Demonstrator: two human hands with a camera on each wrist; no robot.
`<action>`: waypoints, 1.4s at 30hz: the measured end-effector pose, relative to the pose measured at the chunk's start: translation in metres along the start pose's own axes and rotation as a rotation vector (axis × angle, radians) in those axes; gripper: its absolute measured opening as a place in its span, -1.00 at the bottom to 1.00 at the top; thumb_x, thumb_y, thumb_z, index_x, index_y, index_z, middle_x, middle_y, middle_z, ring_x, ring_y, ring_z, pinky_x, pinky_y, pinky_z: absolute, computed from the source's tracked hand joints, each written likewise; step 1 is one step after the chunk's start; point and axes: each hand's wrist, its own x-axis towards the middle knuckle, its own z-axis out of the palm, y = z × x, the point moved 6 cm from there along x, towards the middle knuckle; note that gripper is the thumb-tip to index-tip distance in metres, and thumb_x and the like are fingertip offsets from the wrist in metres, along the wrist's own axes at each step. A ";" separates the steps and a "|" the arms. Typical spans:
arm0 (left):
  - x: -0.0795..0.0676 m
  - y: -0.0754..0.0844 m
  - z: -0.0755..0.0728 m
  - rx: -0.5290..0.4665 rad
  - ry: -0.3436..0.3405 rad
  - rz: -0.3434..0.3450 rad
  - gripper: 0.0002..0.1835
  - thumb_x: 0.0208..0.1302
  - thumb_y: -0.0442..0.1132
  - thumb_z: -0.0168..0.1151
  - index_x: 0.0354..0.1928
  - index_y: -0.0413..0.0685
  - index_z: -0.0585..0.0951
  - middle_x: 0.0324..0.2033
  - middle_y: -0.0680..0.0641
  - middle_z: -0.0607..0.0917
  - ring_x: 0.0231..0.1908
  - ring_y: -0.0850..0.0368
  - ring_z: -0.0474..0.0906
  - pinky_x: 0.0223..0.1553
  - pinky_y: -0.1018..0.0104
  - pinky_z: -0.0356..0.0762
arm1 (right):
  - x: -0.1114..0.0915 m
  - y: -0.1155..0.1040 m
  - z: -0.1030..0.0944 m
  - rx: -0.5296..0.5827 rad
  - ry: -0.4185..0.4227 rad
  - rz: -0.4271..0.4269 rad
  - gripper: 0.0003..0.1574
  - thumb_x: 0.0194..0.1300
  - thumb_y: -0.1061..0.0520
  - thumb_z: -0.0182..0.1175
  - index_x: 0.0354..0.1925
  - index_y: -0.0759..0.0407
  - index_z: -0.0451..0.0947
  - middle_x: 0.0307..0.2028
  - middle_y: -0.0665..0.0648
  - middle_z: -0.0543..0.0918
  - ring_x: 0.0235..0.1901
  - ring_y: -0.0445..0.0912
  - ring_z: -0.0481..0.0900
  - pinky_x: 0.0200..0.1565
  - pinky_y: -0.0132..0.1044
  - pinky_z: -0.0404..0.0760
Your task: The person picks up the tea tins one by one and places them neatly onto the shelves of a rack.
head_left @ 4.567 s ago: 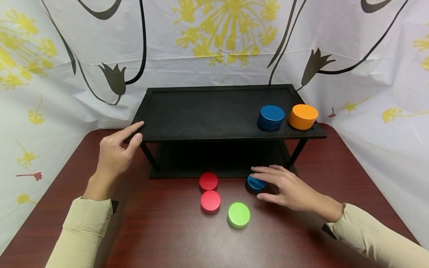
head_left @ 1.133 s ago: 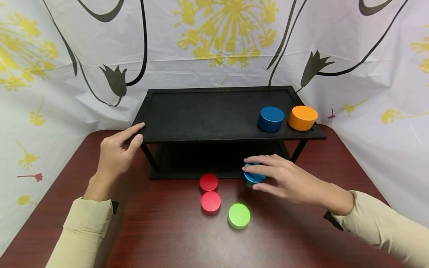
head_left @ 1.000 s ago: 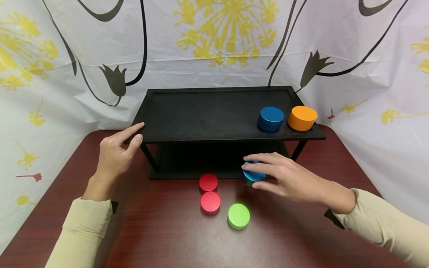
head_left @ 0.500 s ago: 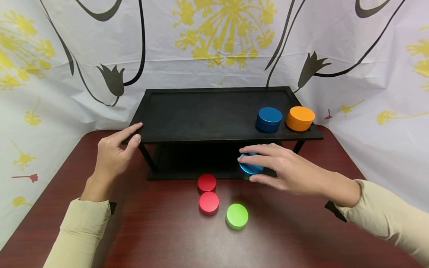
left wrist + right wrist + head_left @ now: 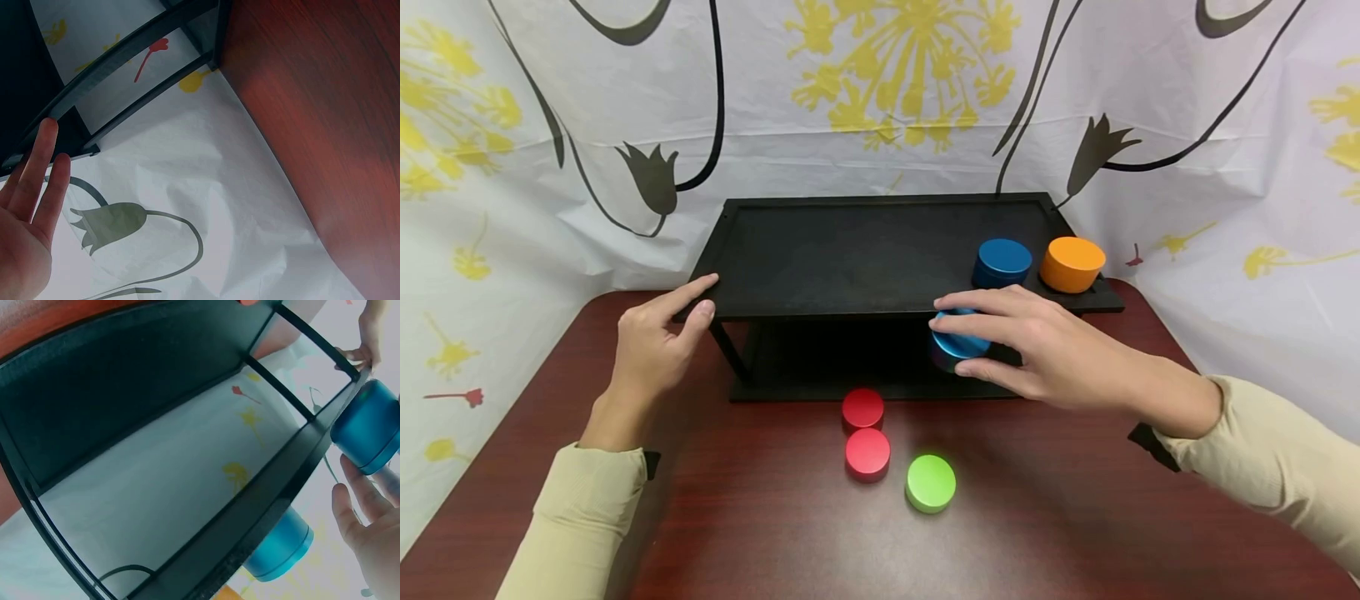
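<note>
My right hand (image 5: 1030,343) grips a round blue tin (image 5: 961,335) by its sides, thumb nearer me and fingers on the far side. This tin is off the table, before the front edge of the black two-tier shelf (image 5: 842,258); in the right wrist view the held tin (image 5: 369,428) is beside that edge. On the upper tier, a second blue tin (image 5: 1002,260) stands close to an orange tin (image 5: 1072,265). My left hand (image 5: 655,346) touches the shelf's front left corner; its fingers look straight in the left wrist view (image 5: 31,219).
On the dark red table (image 5: 760,517) stand a red tin (image 5: 862,408), another red tin (image 5: 867,455) just nearer me and a green tin (image 5: 931,483). A white patterned cloth (image 5: 880,100) hangs behind the shelf and along both sides.
The right hand has taken the blue tin from the table and raised it to the height of the upper tier's front edge. My left hand has stayed at the corner.
</note>
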 end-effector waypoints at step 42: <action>0.001 0.001 0.000 -0.013 -0.010 0.004 -0.66 0.35 -0.14 0.19 0.10 0.00 0.72 -0.09 -0.10 0.77 -0.29 0.00 0.66 -0.16 0.58 0.30 | 0.042 0.052 -0.012 -0.024 0.046 0.156 -0.39 0.21 0.09 0.42 0.22 0.17 0.58 0.22 0.21 0.56 0.20 0.08 0.47 0.24 0.10 0.23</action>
